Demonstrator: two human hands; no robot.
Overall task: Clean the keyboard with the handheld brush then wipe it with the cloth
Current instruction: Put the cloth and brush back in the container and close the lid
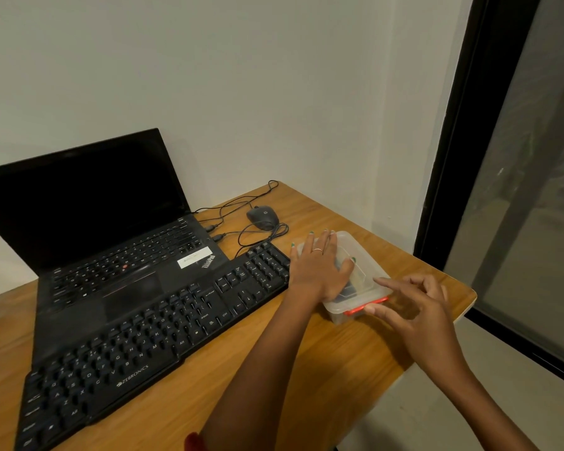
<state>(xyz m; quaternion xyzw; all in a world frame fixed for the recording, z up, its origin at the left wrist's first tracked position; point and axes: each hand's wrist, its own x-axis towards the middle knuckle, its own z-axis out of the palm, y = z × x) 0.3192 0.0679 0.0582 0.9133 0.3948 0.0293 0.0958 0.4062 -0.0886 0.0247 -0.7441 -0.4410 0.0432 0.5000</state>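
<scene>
A black Zebronics keyboard (150,349) lies slantwise on the wooden desk, partly over the laptop's front. To its right stands a clear plastic box (368,271) with a lid and a red clip (365,306) at its near end. My left hand (319,268) lies flat on the lid with straight fingers. My right hand (411,304) is at the box's near end, thumb by the red clip, forefinger stretched over the lid, the other fingers curled. Dark things show dimly through the lid; no brush or cloth can be made out.
An open black ThinkPad laptop (111,242) sits behind the keyboard against the wall. A black wired mouse (262,217) and looped cables lie behind the box. The desk's right edge (463,307) is close to the box, beside a dark-framed window.
</scene>
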